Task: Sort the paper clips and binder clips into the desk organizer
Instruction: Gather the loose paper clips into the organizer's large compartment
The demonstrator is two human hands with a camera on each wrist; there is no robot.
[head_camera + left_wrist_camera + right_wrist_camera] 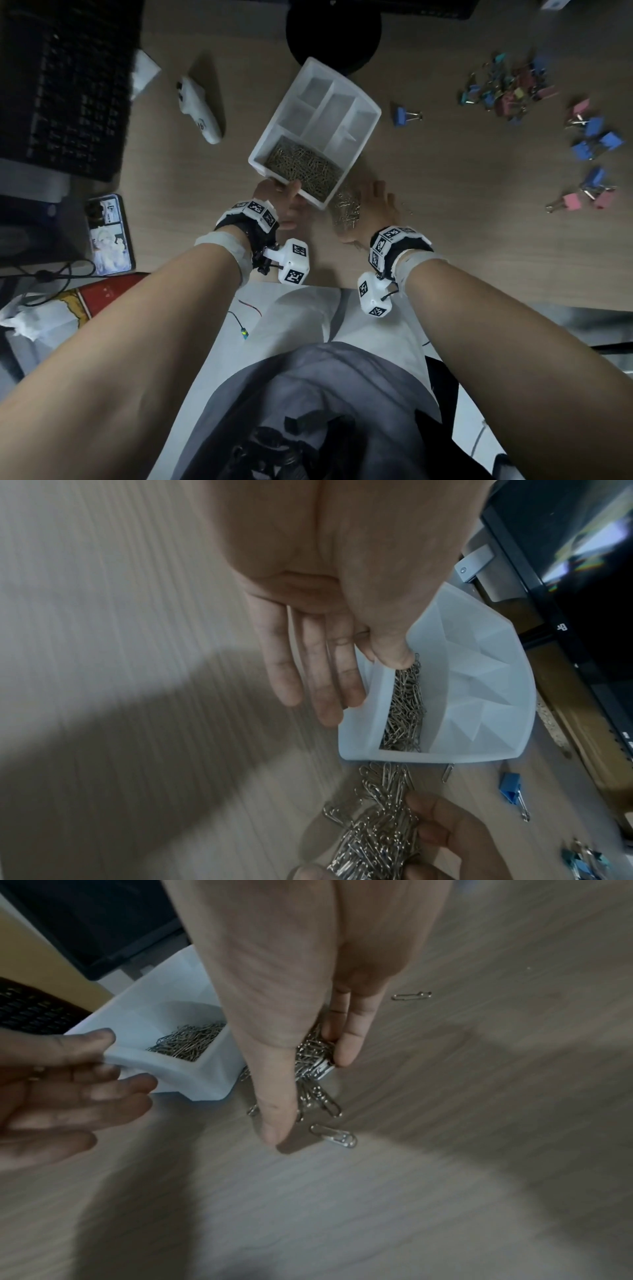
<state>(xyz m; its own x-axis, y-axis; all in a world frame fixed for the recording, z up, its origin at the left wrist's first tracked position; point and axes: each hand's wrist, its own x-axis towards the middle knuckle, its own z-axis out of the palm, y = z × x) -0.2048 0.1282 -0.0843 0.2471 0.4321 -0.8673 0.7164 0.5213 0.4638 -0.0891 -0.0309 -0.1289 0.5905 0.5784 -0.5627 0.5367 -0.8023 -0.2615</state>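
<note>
The translucent white desk organizer (339, 109) sits tilted on the wooden desk, and its near compartment is full of paper clips (305, 168). My left hand (284, 200) pinches the near corner, thumb inside the rim (394, 656) and fingers (103, 1093) under the wall. A loose pile of paper clips (346, 209) lies against the organizer's right side. My right hand (375, 204) cups that pile (313, 1053), fingers curled on its far side and thumb (274, 1123) on the table. Coloured binder clips (507, 89) lie scattered at the far right.
A single blue binder clip (402, 115) lies just right of the organizer, with blue (596, 137) and pink (575, 200) ones farther right. Stray paper clips (334, 1135) lie by my thumb. A keyboard (68, 85), a white device (198, 109) and a phone (109, 233) are on the left.
</note>
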